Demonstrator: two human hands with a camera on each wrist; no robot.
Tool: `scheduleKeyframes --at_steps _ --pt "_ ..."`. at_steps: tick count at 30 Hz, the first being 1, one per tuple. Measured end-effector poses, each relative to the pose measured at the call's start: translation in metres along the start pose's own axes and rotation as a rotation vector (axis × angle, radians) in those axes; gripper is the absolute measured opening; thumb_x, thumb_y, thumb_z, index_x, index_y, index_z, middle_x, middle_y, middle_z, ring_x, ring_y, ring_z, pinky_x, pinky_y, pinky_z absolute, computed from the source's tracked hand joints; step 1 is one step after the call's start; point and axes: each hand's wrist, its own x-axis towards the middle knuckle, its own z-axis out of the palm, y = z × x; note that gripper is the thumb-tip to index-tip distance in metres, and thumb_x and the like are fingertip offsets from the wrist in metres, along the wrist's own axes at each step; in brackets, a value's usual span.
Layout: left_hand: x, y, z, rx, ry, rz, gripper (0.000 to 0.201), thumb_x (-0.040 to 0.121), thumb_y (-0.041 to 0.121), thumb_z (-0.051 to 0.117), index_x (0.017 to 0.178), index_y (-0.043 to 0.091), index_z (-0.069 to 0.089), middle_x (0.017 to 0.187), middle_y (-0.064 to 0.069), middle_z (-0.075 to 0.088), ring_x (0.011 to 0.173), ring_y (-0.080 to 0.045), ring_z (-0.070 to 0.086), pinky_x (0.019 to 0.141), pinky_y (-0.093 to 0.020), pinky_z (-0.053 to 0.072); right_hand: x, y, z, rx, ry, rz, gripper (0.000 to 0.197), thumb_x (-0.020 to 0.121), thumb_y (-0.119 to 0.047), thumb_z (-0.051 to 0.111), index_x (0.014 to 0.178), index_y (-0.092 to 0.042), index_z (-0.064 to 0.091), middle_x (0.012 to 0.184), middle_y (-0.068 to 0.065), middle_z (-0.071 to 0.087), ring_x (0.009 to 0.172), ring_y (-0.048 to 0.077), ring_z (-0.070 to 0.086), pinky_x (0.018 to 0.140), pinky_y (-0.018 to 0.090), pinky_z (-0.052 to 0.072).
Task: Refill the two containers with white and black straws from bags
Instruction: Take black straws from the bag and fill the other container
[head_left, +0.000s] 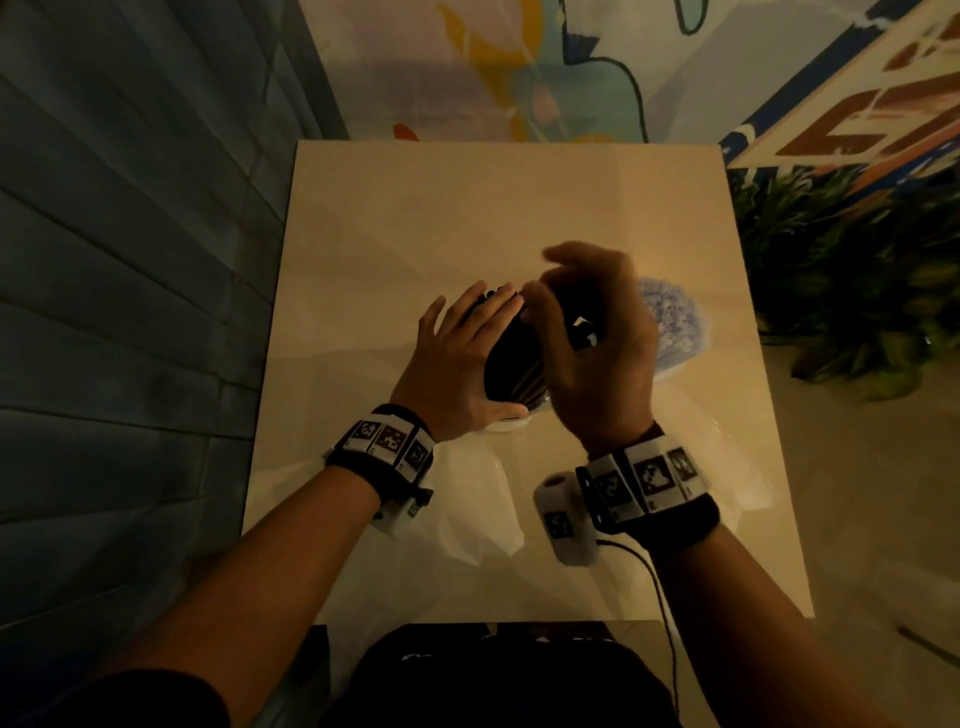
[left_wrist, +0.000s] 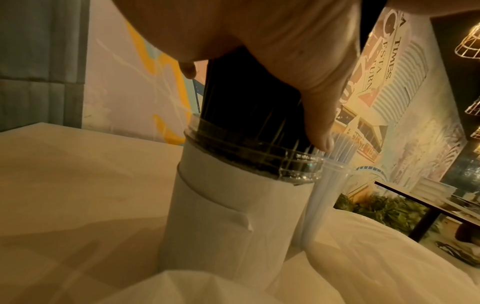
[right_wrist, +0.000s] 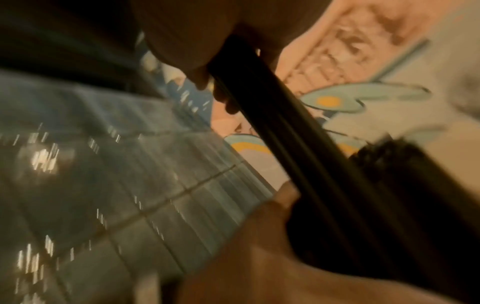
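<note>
A bundle of black straws (head_left: 514, 364) stands in a clear-rimmed container with a white label (left_wrist: 233, 205) at the middle of the table. My left hand (head_left: 462, 364) lies flat against the bundle's left side, fingers straight and spread, thumb (left_wrist: 319, 127) pointing down near the rim. Over the bundle's top and right side, my right hand (head_left: 597, 338) is curled, gripping some black straws (right_wrist: 298, 144); that wrist view is blurred. Just to the right, partly hidden behind my right hand, a second container holds white straws (head_left: 675, 322) (left_wrist: 327, 185).
Crumpled clear plastic bags lie on the beige table (head_left: 467, 208), one near my left wrist (head_left: 467, 509) and another at the right edge (head_left: 737, 467). A green plant (head_left: 857, 270) stands right of the table, and a grey panelled wall (head_left: 130, 260) runs along the left.
</note>
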Motion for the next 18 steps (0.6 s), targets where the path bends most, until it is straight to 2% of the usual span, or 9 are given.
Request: scheduleKeyframes --at_steps 1,3,5,6,8,10,12,15,18 --pt "0.000 0.000 0.000 0.011 -0.011 -0.001 0.108 0.066 0.074 0.061 0.152 0.020 0.026 0.161 0.003 0.019 0.150 -0.020 0.008 0.118 -0.055 0.014 -0.002 0.003 0.002 -0.080 -0.036 -0.054 0.016 0.096 -0.009 0.062 0.111 -0.003 0.062 0.095 0.006 0.068 0.083 0.014 0.066 0.075 0.022 0.053" --pt "0.002 0.001 -0.001 0.020 -0.043 -0.010 0.101 0.069 0.075 0.045 0.152 0.019 0.026 0.161 0.001 0.019 0.150 -0.021 0.008 0.119 -0.054 0.012 -0.014 0.018 0.011 -0.224 -0.148 -0.123 0.018 0.100 -0.010 0.055 0.111 -0.001 0.066 0.104 0.008 0.069 0.095 0.018 0.064 0.084 0.031 0.052" --pt "0.004 0.000 -0.002 0.034 -0.076 -0.027 0.099 0.074 0.073 0.034 0.155 0.020 0.016 0.163 0.002 0.011 0.151 -0.019 0.003 0.120 -0.051 0.011 -0.036 0.042 0.019 -0.377 -0.281 -0.159 0.028 0.103 -0.017 0.048 0.117 -0.003 0.066 0.120 0.010 0.067 0.117 0.023 0.059 0.098 0.043 0.046" --pt "0.005 -0.001 -0.001 0.043 -0.085 -0.029 0.098 0.076 0.073 0.033 0.156 0.020 0.010 0.164 0.002 0.007 0.151 -0.018 0.000 0.120 -0.051 0.012 -0.046 0.053 0.019 -0.451 -0.336 -0.169 0.032 0.104 -0.020 0.045 0.123 -0.004 0.065 0.131 0.010 0.063 0.130 0.025 0.052 0.106 0.046 0.041" --pt "0.006 -0.003 -0.001 -0.005 -0.073 -0.034 0.103 0.076 0.073 0.044 0.155 0.020 0.004 0.164 0.002 0.005 0.151 -0.016 -0.001 0.120 -0.050 0.012 -0.058 0.063 0.014 -0.537 -0.396 -0.154 0.043 0.105 -0.029 0.042 0.138 -0.006 0.055 0.150 0.009 0.048 0.148 0.027 0.032 0.117 0.053 0.028" --pt "0.005 -0.005 -0.002 -0.112 -0.028 -0.058 0.114 0.070 0.074 0.057 0.155 0.017 0.006 0.163 0.000 0.010 0.150 -0.015 0.005 0.121 -0.048 0.012 -0.059 0.060 0.008 -0.561 -0.393 -0.105 0.055 0.105 -0.039 0.036 0.150 -0.008 0.040 0.162 0.008 0.029 0.154 0.026 0.015 0.123 0.054 0.014" --pt "0.000 -0.005 -0.003 -0.196 0.043 -0.076 0.122 0.064 0.074 0.064 0.155 0.014 0.008 0.161 -0.004 0.014 0.149 -0.019 0.013 0.120 -0.049 0.014 -0.058 0.063 0.007 -0.605 -0.441 -0.069 0.062 0.105 -0.047 0.028 0.156 -0.011 0.027 0.166 0.005 0.016 0.155 0.025 0.004 0.124 0.054 0.006" --pt "-0.011 -0.005 -0.003 -0.321 0.112 -0.116 0.126 0.061 0.067 0.075 0.154 0.012 0.010 0.160 -0.008 0.018 0.145 -0.021 0.018 0.118 -0.054 0.020 -0.062 0.072 0.007 -0.718 -0.579 -0.088 0.067 0.105 -0.052 0.027 0.159 -0.013 0.017 0.167 0.004 0.009 0.155 0.026 -0.004 0.122 0.058 0.007" --pt "-0.019 -0.011 0.006 -0.426 0.128 -0.189 0.130 0.058 0.073 0.075 0.154 0.016 0.009 0.158 -0.007 0.024 0.143 -0.023 0.027 0.114 -0.056 0.030 -0.063 0.076 0.004 -0.668 -0.552 -0.083 0.068 0.104 -0.048 0.035 0.158 -0.013 0.017 0.167 0.005 0.009 0.155 0.026 -0.002 0.124 0.055 0.001"
